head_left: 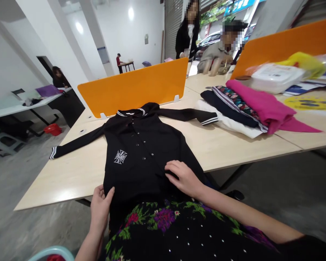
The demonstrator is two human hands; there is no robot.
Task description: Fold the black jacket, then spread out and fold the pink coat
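Black shirt (141, 156): both hands flat on hem.

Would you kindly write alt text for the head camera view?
A black long-sleeved shirt lies spread on a pale wooden table, the left hand at its lower edge and the right hand flat on it. Folded clothes are piled to the right.

white cross emblem on the black shirt (141, 152), its lettering too small to read

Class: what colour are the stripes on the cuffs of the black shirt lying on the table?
White, on the black shirt; head view shows it.
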